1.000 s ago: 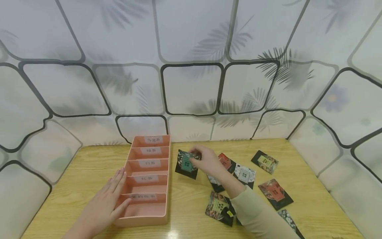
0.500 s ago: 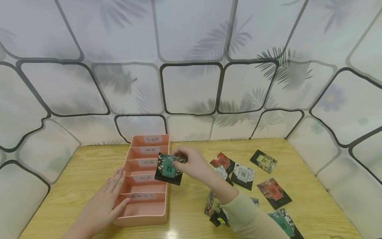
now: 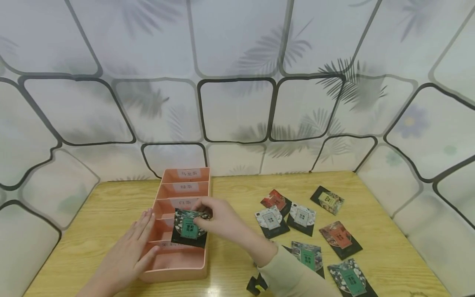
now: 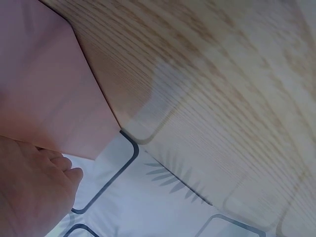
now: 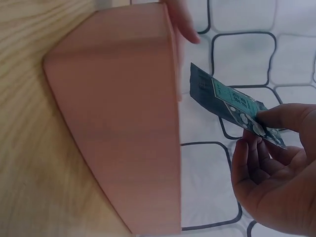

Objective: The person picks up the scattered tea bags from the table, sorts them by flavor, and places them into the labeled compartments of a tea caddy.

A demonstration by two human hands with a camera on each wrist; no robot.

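Observation:
A dark tea sachet with a green label point(image 3: 189, 229) hangs over the pink divided box point(image 3: 178, 274), pinched at its top edge by my right hand point(image 3: 219, 218). In the right wrist view the thumb and fingers grip one end of this sachet point(image 5: 232, 106), which is tilted above the box's rim. My left hand point(image 3: 126, 247) lies against the box's left side, fingers straight along its rim. The box has several compartments with paper labels, and the sachet hides part of the nearer ones. The left wrist view shows the hand point(image 4: 34, 187) at the box wall point(image 4: 54, 84).
Several other tea sachets lie right of the box, including a red-labelled one point(image 3: 340, 238), a white-labelled one point(image 3: 302, 218) and a green-labelled one point(image 3: 350, 278). My right sleeve point(image 3: 289, 268) covers part of the nearer ones. A patterned curtain point(image 3: 237, 111) surrounds the wooden table point(image 3: 230, 264).
My right hand has carried the green-labelled sachet left and nearer, from the table beside the box to above its compartments. My left hand has stayed at the box.

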